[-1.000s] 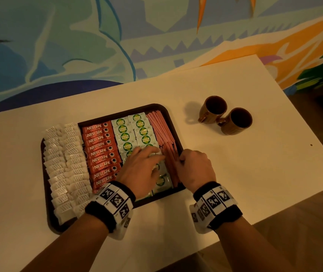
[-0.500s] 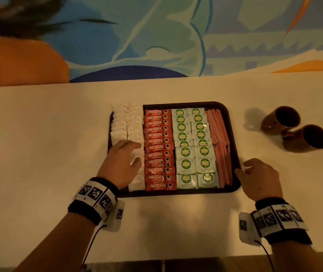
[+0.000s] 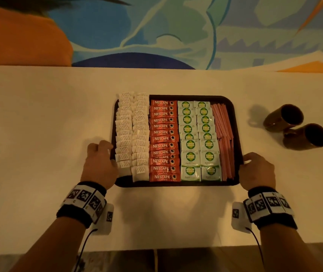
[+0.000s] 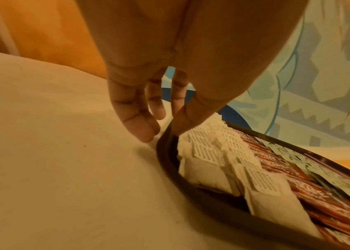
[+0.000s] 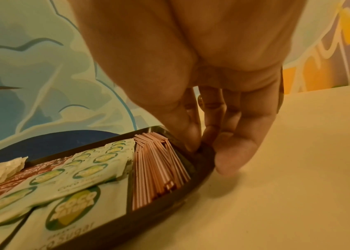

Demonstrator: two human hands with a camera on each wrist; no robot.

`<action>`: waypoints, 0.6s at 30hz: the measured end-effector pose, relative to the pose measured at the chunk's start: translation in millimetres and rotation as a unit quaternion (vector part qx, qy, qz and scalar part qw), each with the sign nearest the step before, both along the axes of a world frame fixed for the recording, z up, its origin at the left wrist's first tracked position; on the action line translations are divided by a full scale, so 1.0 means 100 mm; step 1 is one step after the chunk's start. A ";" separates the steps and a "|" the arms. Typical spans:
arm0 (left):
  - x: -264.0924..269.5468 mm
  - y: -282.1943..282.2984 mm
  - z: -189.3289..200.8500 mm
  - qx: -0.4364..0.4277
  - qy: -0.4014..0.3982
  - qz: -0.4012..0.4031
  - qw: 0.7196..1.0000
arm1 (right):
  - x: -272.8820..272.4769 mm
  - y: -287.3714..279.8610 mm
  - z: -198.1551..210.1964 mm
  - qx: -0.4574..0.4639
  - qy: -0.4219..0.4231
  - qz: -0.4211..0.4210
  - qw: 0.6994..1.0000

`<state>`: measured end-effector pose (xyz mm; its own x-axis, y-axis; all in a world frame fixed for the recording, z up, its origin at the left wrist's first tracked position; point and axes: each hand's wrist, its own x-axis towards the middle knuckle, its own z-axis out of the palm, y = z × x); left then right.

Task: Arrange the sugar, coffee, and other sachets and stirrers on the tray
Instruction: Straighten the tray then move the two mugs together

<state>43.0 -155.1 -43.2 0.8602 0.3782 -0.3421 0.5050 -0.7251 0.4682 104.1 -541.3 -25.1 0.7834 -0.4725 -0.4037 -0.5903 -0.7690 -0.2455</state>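
Both hands grip the filled tray by its side rims

The left hand (image 3: 99, 164) pinches the left rim of the dark tray (image 3: 176, 184), thumb inside, fingers curled outside; the right hand (image 3: 257, 169) pinches the right rim likewise. The tray sits mid-worktop (image 3: 39, 124) holding rows of white sachets (image 3: 132, 134), red coffee sachets (image 3: 163, 140), green sugar sachets (image 3: 197, 140) and pink stirrers (image 3: 224, 142); two brown mugs (image 3: 296, 127) lie to its right

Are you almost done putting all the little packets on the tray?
Nearly. White sachets, Nescafe sticks, coco sugar packets and pink stirrers already lie in neat columns. The left hand and right hand grip the tray edges. Nothing loose remains outside.
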 end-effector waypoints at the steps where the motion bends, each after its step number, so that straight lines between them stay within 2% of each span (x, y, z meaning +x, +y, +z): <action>1: 0.00 0.02 -0.01 0.001 0.008 -0.001 1.000 | 0.00 -0.01 0.00 0.000 0.000 -0.004 1.000; 6: 0.02 0.10 -0.07 -0.022 0.027 0.006 0.999 | 0.02 0.00 -0.01 0.021 -0.011 -0.001 1.000; 18: 0.55 0.23 -0.03 0.034 0.016 0.028 0.999 | 0.56 0.24 -0.04 0.040 -0.045 0.040 0.997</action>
<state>97.7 -132.2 -45.8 0.8256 0.4492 -0.3415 0.5604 -0.7240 0.4023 160.5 -516.8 -28.7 0.8525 -0.3753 -0.3638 -0.4998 -0.7889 -0.3575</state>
